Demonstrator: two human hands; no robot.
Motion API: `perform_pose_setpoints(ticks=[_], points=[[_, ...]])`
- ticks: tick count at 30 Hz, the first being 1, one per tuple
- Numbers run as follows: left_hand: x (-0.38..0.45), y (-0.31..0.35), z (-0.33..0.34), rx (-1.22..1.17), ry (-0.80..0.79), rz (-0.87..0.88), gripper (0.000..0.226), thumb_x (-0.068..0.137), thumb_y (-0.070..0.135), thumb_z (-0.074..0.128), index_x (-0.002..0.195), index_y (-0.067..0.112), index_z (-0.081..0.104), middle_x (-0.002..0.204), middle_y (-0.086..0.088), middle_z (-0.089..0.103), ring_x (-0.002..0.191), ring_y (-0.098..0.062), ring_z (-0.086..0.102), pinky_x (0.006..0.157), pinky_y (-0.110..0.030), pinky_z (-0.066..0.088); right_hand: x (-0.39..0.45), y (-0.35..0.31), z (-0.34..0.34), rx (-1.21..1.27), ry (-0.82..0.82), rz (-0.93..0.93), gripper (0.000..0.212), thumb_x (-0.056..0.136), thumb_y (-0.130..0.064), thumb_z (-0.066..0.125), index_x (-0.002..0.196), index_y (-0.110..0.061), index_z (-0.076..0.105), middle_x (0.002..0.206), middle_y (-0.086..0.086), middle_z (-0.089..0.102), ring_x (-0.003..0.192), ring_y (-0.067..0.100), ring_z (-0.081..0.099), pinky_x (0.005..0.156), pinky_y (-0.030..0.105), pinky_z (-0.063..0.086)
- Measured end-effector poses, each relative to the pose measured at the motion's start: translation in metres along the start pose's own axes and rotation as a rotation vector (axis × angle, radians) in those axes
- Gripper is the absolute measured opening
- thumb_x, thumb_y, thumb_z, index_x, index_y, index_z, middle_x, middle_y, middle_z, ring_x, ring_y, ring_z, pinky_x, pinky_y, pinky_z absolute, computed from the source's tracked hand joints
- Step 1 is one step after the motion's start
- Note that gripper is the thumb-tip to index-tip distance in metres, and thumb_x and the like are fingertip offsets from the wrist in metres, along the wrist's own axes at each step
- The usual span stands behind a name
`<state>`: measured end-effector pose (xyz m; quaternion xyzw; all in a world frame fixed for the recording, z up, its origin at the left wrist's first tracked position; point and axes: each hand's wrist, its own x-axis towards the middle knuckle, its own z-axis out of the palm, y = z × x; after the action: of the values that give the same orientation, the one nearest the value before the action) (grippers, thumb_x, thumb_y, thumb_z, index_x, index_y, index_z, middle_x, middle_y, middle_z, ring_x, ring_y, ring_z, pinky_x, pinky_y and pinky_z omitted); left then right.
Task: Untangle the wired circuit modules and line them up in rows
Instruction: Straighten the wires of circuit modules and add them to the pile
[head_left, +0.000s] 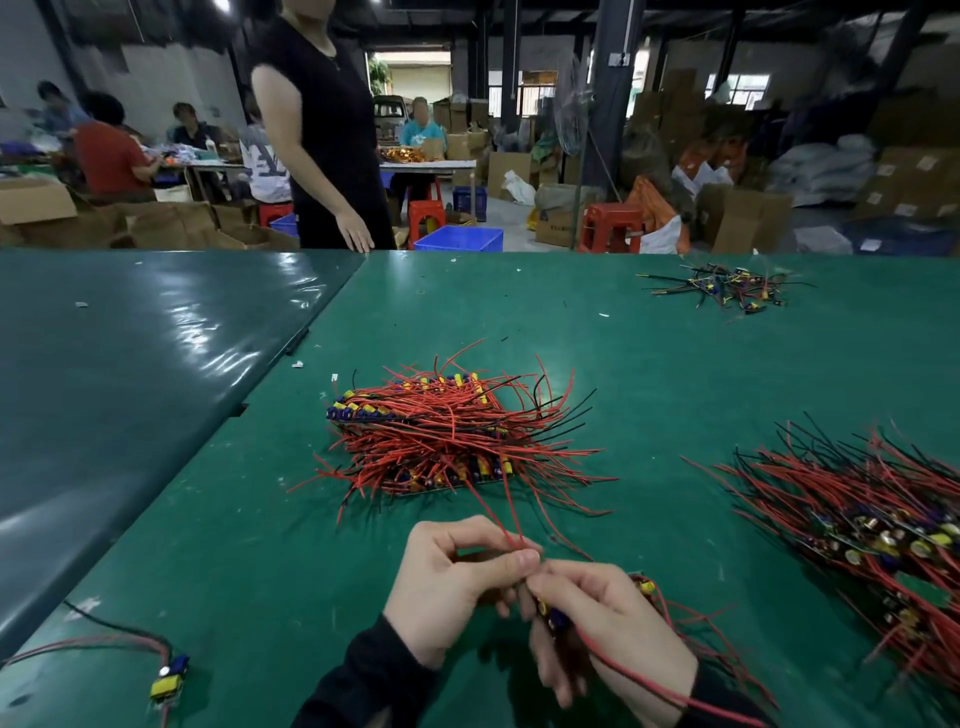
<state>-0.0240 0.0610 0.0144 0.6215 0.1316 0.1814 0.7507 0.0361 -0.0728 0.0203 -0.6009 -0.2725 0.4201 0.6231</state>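
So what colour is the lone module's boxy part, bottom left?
Yellow, clearest in the head view.

Left hand (447, 587): low in view, fingers curled, thumb and forefinger pinched together at the tips.
Right hand (608, 629): just beside the left, fingertips touching it, fingers curled inward.
Sleeves: dark, covering both wrists.

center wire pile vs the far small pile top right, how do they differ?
The center pile is much bigger; the far pile is a small scatter. Center pile shows mostly red wires, its modules roughly in rows; the far pile looks mostly dark-wired and jumbled. Center pile lies near the hands; the far pile sits by the table's far edge. Both rest on the green table.
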Motion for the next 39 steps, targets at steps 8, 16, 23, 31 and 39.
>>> perform_pose_setpoints(ticks=[8,16,23,31,39], points=[[0.002,0.007,-0.008,-0.195,0.048,-0.167,0.016,0.058,0.011,0.072,0.067,-0.002,0.068,0.051,-0.01,0.053,0.038,-0.011,0.047,0.037,-0.017,0.04,-0.003,-0.008,0.004,-0.175,-0.038,-0.098,0.024,0.092,-0.015,0.056,0.073,-0.014,0.071,0.059,0.004,0.059,0.049,0.009,0.051,0.049,0.021,0.038],[0.0,0.002,-0.011,-0.135,-0.068,-0.246,0.018,0.088,-0.008,0.05,0.091,-0.003,0.067,0.064,-0.009,0.062,0.047,-0.015,0.057,0.045,-0.019,0.048,0.004,-0.005,-0.003,0.256,0.547,-0.219,0.018,0.075,-0.02,0.064,0.074,-0.006,0.075,0.054,0.004,0.055,0.038,0.014,0.051,0.034,0.016,0.037],[-0.004,-0.001,0.005,0.027,-0.12,0.003,0.042,0.06,0.004,0.083,0.1,0.011,0.073,0.074,-0.007,0.068,0.055,-0.015,0.059,0.052,-0.021,0.048,0.007,-0.002,0.004,0.567,0.627,-0.271,0.012,0.076,-0.016,0.063,0.079,-0.008,0.072,0.074,0.012,0.07,0.066,0.027,0.071,0.05,0.022,0.054],[0.0,0.001,0.004,-0.162,0.015,0.065,0.021,0.065,0.022,0.068,0.078,0.008,0.078,0.065,-0.008,0.067,0.048,-0.011,0.057,0.046,-0.017,0.045,0.001,0.005,0.009,0.31,0.505,-0.37,0.023,0.056,-0.01,0.075,0.079,-0.005,0.071,0.078,0.008,0.072,0.071,0.019,0.071,0.057,0.021,0.054],[0.002,0.0,0.0,0.017,0.093,0.16,0.021,0.066,0.021,0.069,0.07,0.002,0.075,0.056,-0.005,0.063,0.047,-0.009,0.049,0.044,-0.016,0.038,0.003,0.006,0.002,0.248,0.411,-0.316,0.033,0.083,0.021,0.048,0.078,-0.002,0.071,0.084,0.012,0.072,0.074,0.02,0.069,0.063,0.026,0.057]])
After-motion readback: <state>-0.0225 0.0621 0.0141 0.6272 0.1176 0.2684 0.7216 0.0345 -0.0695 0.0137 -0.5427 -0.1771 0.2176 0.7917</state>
